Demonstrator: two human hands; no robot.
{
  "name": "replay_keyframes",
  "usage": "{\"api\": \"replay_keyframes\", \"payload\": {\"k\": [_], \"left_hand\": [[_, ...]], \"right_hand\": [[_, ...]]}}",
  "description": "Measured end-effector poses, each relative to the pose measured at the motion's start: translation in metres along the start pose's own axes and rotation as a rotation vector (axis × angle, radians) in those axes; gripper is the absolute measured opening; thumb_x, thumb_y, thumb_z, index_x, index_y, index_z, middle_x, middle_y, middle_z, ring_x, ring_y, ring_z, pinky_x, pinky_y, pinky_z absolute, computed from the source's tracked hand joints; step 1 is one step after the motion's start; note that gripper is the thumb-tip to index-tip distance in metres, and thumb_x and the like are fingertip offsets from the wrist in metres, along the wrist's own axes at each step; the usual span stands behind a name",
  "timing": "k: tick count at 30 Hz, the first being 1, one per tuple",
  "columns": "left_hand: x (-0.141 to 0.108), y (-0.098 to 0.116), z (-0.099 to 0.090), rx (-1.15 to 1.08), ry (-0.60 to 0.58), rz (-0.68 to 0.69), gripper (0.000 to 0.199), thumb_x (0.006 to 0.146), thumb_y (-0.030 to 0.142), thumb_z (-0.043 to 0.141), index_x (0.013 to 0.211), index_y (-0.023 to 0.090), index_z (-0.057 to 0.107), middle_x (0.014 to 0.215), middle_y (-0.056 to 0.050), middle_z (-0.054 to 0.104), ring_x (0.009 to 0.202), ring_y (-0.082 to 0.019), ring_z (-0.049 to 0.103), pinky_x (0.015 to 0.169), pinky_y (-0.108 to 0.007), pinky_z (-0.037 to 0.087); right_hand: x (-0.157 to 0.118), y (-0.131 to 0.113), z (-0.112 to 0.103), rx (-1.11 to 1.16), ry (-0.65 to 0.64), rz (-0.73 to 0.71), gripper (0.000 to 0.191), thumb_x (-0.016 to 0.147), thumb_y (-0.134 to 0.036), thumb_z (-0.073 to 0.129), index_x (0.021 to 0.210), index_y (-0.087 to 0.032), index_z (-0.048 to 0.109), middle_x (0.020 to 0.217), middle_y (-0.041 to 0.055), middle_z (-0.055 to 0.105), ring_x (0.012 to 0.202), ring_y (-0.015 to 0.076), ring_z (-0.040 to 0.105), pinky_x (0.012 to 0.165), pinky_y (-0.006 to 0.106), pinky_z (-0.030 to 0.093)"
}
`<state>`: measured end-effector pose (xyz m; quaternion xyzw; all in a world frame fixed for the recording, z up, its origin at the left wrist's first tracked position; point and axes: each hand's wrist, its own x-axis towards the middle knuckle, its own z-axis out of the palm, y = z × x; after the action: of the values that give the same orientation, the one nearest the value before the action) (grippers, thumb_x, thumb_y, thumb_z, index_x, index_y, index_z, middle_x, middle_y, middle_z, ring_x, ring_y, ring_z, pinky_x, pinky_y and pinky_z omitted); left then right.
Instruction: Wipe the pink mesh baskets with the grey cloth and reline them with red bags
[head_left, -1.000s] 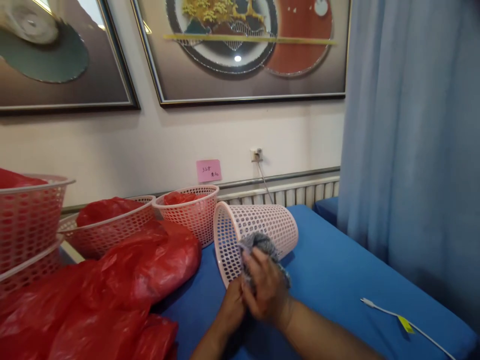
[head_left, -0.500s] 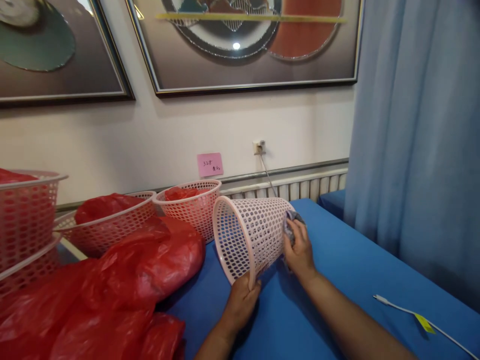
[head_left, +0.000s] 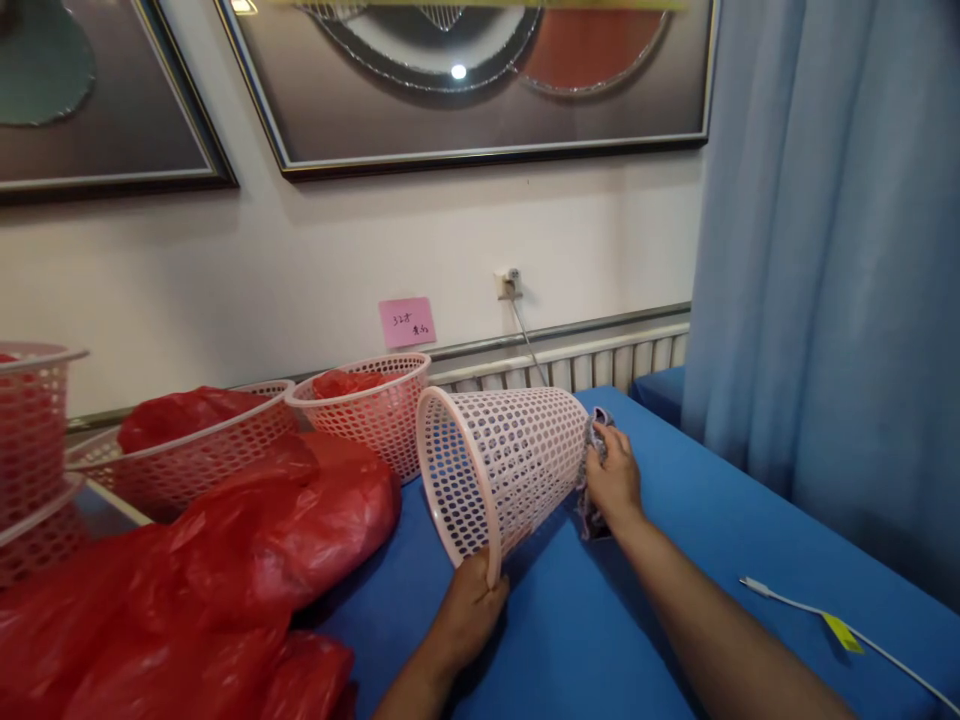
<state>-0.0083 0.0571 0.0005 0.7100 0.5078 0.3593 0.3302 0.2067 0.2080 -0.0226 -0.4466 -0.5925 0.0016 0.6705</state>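
Observation:
A pale pink perforated plastic basket [head_left: 525, 450] lies tipped on its side above the blue surface, its open mouth facing left. My left hand [head_left: 474, 605] is closed on the lower part of its rim, thumb outside. At the basket's base end, my right hand [head_left: 615, 475] grips a crumpled grey cloth [head_left: 592, 505] and holds it against the bottom. Part of the cloth hangs below the fingers.
Red plastic bags [head_left: 247, 560] lie heaped at the left. Behind them stand more pink baskets [head_left: 382, 425] with red bags inside. A white cable [head_left: 799, 605] with a yellow tag lies on the blue-covered table [head_left: 697, 530] at right, near a blue curtain [head_left: 825, 250].
My right hand has moved slightly right with the cloth, from the basket's lower side round to its bottom, and more cloth shows. The left hand keeps its hold; the view has shifted a little.

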Motion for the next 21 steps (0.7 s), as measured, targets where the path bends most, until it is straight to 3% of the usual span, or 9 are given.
{"api": "replay_keyframes", "payload": {"k": [3,6,8,9,11,14,16,18,21], "left_hand": [[0.0,0.001,0.002,-0.017,-0.012,0.041,0.074,0.07,0.007,0.047,0.14,0.022,0.066,0.146,-0.003,0.066,0.147,-0.028,0.048,0.13,-0.051,0.024],[-0.003,0.003,0.004,-0.031,-0.026,0.076,0.066,0.076,0.006,0.048,0.136,0.022,0.069,0.145,-0.004,0.066,0.145,-0.029,0.051,0.129,-0.052,0.026],[-0.004,0.005,0.005,-0.038,-0.03,0.08,0.064,0.078,0.005,0.046,0.137,0.022,0.068,0.144,-0.004,0.067,0.144,-0.029,0.051,0.129,-0.054,0.027],[-0.004,0.007,0.005,-0.036,-0.031,0.083,0.068,0.076,0.004,0.046,0.138,0.023,0.067,0.144,-0.004,0.067,0.145,-0.029,0.051,0.129,-0.055,0.026],[-0.004,0.009,0.004,-0.018,-0.043,0.096,0.082,0.067,0.0,0.043,0.143,0.024,0.063,0.149,-0.002,0.063,0.148,-0.028,0.047,0.13,-0.056,0.021],[-0.002,0.012,0.003,-0.006,-0.07,0.111,0.093,0.059,-0.001,0.04,0.145,0.027,0.062,0.151,0.001,0.061,0.15,-0.027,0.044,0.131,-0.055,0.018],[-0.002,0.013,0.003,-0.012,-0.086,0.1,0.092,0.06,-0.001,0.04,0.143,0.027,0.063,0.149,0.001,0.063,0.15,-0.027,0.044,0.131,-0.055,0.019],[-0.003,0.014,0.003,-0.027,-0.094,0.087,0.087,0.064,-0.002,0.042,0.143,0.026,0.064,0.146,0.0,0.065,0.149,-0.027,0.046,0.13,-0.055,0.022],[-0.003,0.019,0.004,-0.048,-0.076,0.103,0.074,0.074,-0.001,0.044,0.14,0.024,0.067,0.144,-0.003,0.067,0.145,-0.028,0.051,0.129,-0.053,0.027]], "right_hand": [[-0.02,-0.042,-0.011,0.071,-0.085,-0.127,0.043,0.095,-0.022,0.05,0.137,-0.021,0.062,0.134,0.0143,0.064,0.127,0.0281,0.06,0.109,0.051,0.052],[-0.046,-0.096,-0.028,0.241,-0.207,-0.446,0.057,0.093,-0.014,0.052,0.15,-0.024,0.051,0.138,0.0113,0.063,0.126,0.0255,0.062,0.106,0.044,0.056],[-0.052,-0.112,-0.033,0.316,-0.24,-0.595,0.064,0.092,-0.011,0.052,0.155,-0.022,0.044,0.136,0.0112,0.063,0.12,0.0242,0.064,0.1,0.041,0.059],[-0.051,-0.11,-0.033,0.305,-0.235,-0.603,0.065,0.092,-0.01,0.052,0.155,-0.022,0.043,0.135,0.011,0.064,0.12,0.0239,0.065,0.099,0.041,0.059],[-0.038,-0.087,-0.026,0.206,-0.192,-0.484,0.06,0.093,-0.01,0.051,0.151,-0.02,0.047,0.134,0.0121,0.064,0.125,0.0252,0.062,0.104,0.045,0.056],[-0.01,-0.03,-0.012,0.04,-0.08,-0.1,0.044,0.093,-0.018,0.05,0.135,-0.017,0.061,0.13,0.0156,0.066,0.125,0.0289,0.061,0.108,0.054,0.052],[0.004,-0.004,-0.007,0.001,-0.019,0.075,0.041,0.092,-0.022,0.049,0.13,-0.016,0.064,0.123,0.0166,0.068,0.118,0.0294,0.064,0.105,0.055,0.053],[0.005,-0.003,-0.01,0.004,0.003,0.11,0.041,0.092,-0.025,0.05,0.13,-0.017,0.063,0.122,0.0165,0.068,0.117,0.0297,0.065,0.103,0.055,0.054],[-0.014,-0.048,-0.025,0.095,-0.07,-0.068,0.044,0.094,-0.024,0.053,0.138,-0.023,0.059,0.132,0.0126,0.066,0.127,0.0278,0.062,0.11,0.052,0.052]]}}
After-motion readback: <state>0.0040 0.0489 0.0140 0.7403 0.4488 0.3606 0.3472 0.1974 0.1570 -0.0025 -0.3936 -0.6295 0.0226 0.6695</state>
